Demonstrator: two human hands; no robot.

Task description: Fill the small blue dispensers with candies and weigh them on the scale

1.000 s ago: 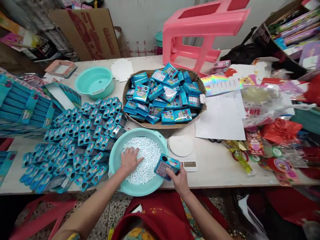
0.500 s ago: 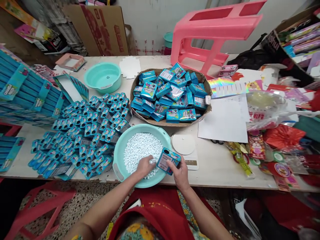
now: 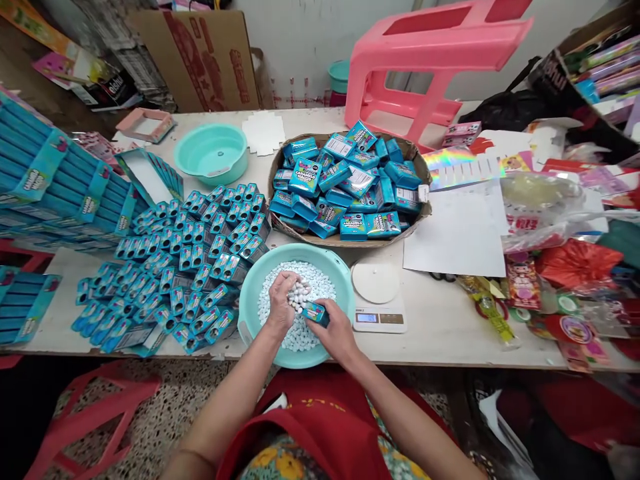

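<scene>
Head view: half-curled left hand (image 3: 280,303) holds pellets (image 3: 301,293), right hand (image 3: 340,331) clasps a box (image 3: 316,312), scale (image 3: 376,285) and carton (image 3: 350,241) crowding the basin (image 3: 250,300).

Pale wall (image 3: 295,40), pink stool (image 3: 427,57), whitish worktable (image 3: 445,327), speckled floor (image 3: 187,383), seemingly terrazzo

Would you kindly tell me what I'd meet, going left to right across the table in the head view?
Small blue boxes with round holes, left hand, right hand, white scale, white paper, red plastic bag.

likely a packing workshop; a worktable (image 3: 440,327) bears massed blue boxes (image 3: 187,257), a digital scale (image 3: 377,283) and a basin (image 3: 249,293) of white pellets (image 3: 320,273)
</scene>
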